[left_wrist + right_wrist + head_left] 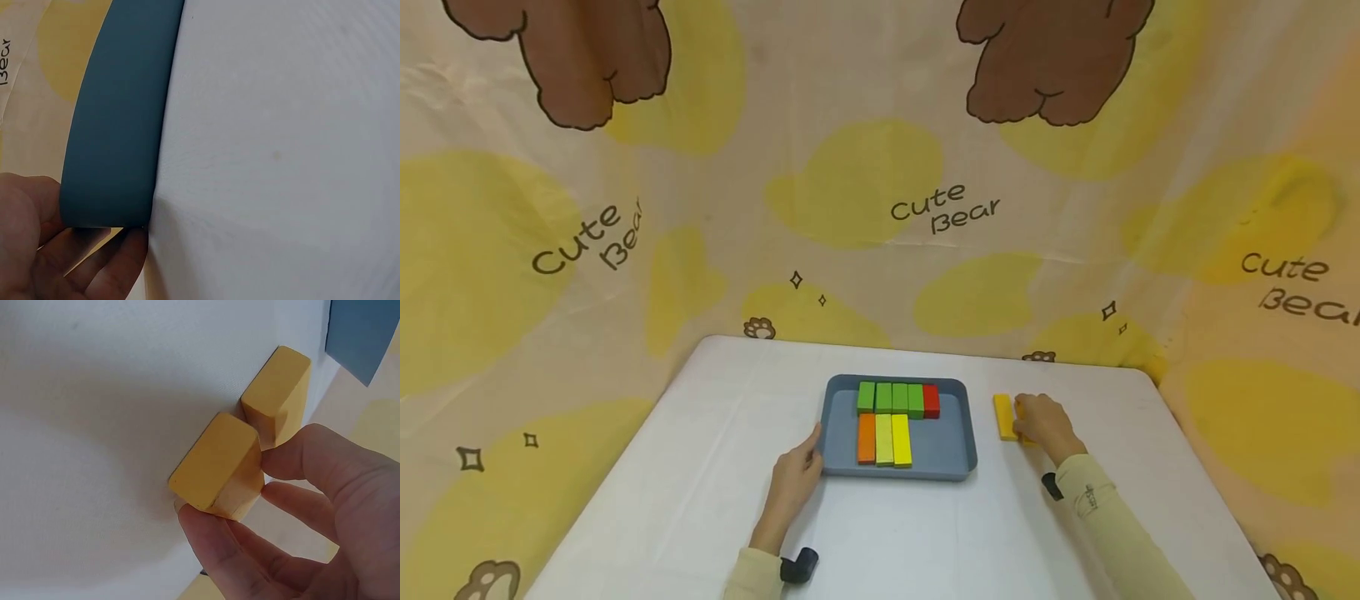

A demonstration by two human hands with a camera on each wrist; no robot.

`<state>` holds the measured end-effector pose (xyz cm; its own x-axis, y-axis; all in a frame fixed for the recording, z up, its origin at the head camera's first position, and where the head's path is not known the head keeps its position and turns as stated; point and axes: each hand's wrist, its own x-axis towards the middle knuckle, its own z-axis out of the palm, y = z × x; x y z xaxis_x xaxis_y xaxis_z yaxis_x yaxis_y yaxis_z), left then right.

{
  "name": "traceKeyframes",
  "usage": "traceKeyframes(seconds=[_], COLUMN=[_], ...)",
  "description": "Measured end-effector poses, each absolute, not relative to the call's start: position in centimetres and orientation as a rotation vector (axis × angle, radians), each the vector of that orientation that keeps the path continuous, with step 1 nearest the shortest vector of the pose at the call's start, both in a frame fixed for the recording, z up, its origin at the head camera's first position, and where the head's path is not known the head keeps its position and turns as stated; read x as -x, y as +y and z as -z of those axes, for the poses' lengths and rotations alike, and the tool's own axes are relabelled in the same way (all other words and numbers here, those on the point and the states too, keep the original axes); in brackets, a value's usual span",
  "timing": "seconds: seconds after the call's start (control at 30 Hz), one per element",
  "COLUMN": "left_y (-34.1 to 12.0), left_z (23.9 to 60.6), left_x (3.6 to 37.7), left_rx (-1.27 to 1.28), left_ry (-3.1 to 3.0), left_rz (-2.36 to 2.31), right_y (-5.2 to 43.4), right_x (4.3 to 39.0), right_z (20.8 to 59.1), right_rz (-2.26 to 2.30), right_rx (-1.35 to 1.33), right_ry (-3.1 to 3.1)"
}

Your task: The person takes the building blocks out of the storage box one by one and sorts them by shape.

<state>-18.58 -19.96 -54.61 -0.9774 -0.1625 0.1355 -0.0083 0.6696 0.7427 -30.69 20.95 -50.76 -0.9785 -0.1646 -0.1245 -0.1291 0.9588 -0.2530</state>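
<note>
At the left side of a blue-grey tray (943, 446), my left hand (795, 477) holds the wall near the front corner, thumb at the rim and fingers lower down. To the right of the tray, my right hand (1047, 423) pinches an orange-yellow block (212, 462) between thumb and fingers. A second orange-yellow block (1003, 417) lies just left of it on the table. Inside the tray, several green blocks (883, 398) and one red block (931, 401) form a back row. In front of them lie an orange (867, 439), a yellow-green (884, 440) and a yellow block (901, 440).
Tray and loose blocks rest on a white-covered table (700, 467). A printed cloth (865, 183) with bears and lettering hangs behind and at the sides. Dark straps with small devices (799, 567) sit at both wrists.
</note>
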Motion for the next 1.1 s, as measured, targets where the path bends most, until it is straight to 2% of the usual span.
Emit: traceKeyframes(seconds=[0.8, 1.1], left_y=[-20.03, -20.10], left_z=[54.61, 54.47], left_x=[18.59, 18.54], left_rx=[-0.147, -0.131], left_ry=[-2.694, -2.701], left_rz=[1.195, 1.194], right_y=[21.23, 21.63], right_x=[30.65, 30.76], right_z=[51.03, 50.71], right_rz=[0.409, 0.432], right_rx=[0.259, 0.181], right_ry=[2.987, 2.966])
